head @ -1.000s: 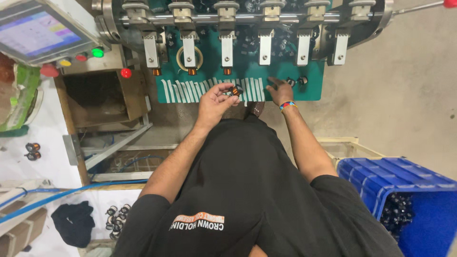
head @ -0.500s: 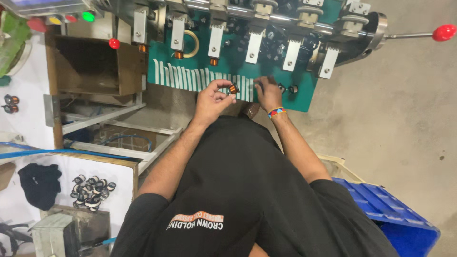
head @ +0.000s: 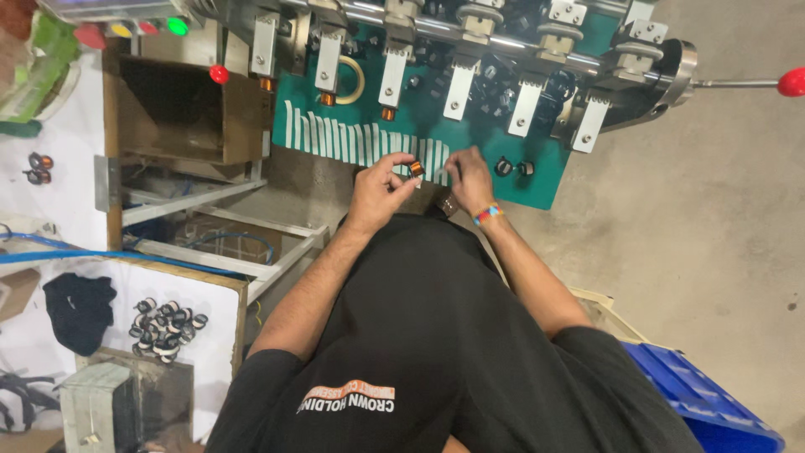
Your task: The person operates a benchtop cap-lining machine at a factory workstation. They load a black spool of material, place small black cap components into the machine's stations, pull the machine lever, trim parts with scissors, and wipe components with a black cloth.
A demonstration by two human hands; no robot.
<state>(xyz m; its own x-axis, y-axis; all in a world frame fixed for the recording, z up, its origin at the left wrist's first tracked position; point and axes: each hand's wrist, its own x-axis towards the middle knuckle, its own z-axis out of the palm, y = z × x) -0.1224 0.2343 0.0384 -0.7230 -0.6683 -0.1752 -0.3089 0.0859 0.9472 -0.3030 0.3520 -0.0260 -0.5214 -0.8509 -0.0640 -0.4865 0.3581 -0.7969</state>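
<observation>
Head view: looking down at a green work plate (head: 537, 189).
Left hand (head: 381, 189): fingers pinched on a small copper-wound coil (head: 416, 169), at twelve o'clock from the body.
Right hand (head: 470, 178): fingers curled at the plate edge; grip possibly empty, cannot tell.
Loose coils (head: 513, 167): two o'clock of the right hand.

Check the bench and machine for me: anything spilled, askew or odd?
Nothing stands out. The left hand pinches a small copper coil over the green panel; the right hand rests on the panel beside it. Two loose coils sit on the panel, and a pile of coils lies on the white bench.
</observation>
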